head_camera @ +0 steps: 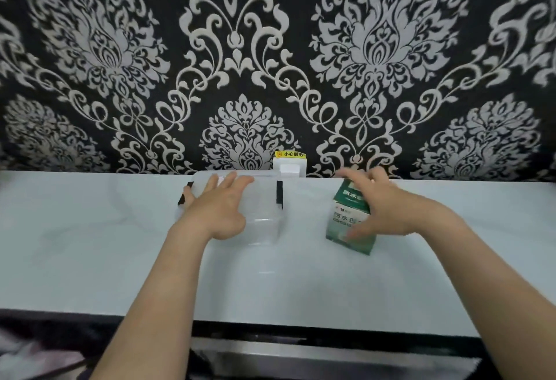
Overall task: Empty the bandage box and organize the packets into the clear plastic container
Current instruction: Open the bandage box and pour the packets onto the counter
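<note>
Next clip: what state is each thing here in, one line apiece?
Container: lid on, no packets seen inside.
Box: upright on the table, top partly hidden.
Left hand: open, fingers spread over the lid.
Right hand: open, blurred, at the box; no grip seen.

Left hand [217, 209] spreads over clear container [266, 223], right hand [388, 205] at bandage box [346, 214].
</note>
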Demonstrator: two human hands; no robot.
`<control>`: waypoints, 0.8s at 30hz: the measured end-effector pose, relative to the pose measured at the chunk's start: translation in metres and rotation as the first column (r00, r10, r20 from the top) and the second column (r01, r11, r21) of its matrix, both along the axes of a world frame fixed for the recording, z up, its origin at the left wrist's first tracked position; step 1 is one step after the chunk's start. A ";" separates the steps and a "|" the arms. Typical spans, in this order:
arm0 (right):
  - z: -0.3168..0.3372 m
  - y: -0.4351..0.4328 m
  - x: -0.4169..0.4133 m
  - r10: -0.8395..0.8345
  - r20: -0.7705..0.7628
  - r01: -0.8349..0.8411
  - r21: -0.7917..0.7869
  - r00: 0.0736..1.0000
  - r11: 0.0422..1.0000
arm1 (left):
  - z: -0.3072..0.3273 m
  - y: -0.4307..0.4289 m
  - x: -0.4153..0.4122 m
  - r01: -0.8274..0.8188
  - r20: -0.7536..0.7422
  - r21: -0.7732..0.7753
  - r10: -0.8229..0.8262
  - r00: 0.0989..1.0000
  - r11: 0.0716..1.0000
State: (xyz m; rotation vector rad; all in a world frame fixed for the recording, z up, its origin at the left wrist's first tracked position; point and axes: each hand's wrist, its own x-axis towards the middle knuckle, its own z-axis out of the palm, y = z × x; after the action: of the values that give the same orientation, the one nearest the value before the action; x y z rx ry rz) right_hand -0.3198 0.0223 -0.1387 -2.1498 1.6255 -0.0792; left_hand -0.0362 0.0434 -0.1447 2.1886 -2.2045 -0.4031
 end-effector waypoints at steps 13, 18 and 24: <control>-0.039 -0.016 0.029 0.058 0.650 -0.014 -0.072 0.758 0.997 | 0.000 -0.002 0.008 0.106 -0.157 0.064 -0.095 0.983 0.992; -0.027 -0.023 0.044 -0.029 0.853 0.000 0.034 0.521 0.999 | 0.006 0.005 0.013 -0.022 -0.167 -0.063 0.011 0.986 0.998; -0.029 -0.025 0.047 -0.038 0.885 -0.028 0.058 0.464 0.998 | 0.013 0.004 -0.056 0.014 -0.539 -0.475 -0.303 0.786 0.880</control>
State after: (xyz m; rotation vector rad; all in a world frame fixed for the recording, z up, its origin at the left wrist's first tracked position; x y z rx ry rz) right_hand -0.2730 -0.0028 -0.1677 -1.5391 0.9404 -0.9813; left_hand -0.0926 0.0471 -0.1313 1.3773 -1.8773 -0.4543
